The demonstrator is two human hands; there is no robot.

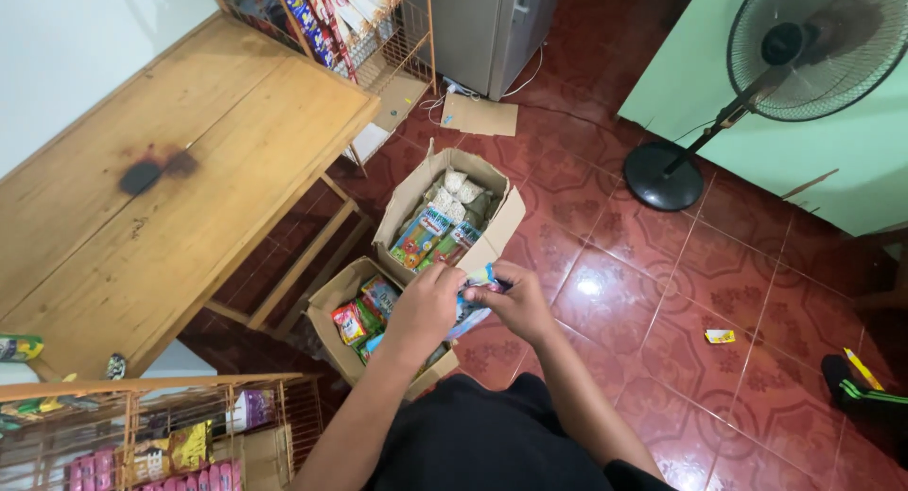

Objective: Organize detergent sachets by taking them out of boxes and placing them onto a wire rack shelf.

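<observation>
Left hand (pixel 423 306) and right hand (pixel 515 304) both grasping blue snack packets (pixel 470 306), over two open cardboard boxes (pixel 409 200), wooden table (pixel 170 188) alongside, fan (pixel 757 84) beyond.

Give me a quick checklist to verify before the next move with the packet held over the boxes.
1. Both hands on the blue packet: left hand and right hand grip it: ok.
2. Far cardboard box open, flaps up: ok.
3. Near cardboard box open: ok.
4. Free room in the near box: hidden by the arms: cannot tell.
5. Red tiled floor beside the boxes: a small yellow wrapper lies loose: not ok.
</observation>
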